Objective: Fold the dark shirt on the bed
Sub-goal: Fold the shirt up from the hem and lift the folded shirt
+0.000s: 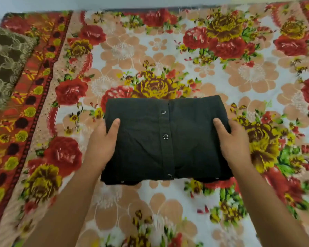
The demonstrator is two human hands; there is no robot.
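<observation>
Floral bedspread (221,82) covers the bed. Dark shirt (143,148) lies at its centre, folded into a compact rectangle. Left hand (103,139) and right hand (232,139) clasp its opposite side edges, thumbs on top, fingers hidden beneath. Snap buttons (166,136) face up.

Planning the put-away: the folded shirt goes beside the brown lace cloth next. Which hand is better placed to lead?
Left, probably. The left hand grips the edge of the dark shirt nearest the brown lace cloth; the right hand holds the far edge.
</observation>
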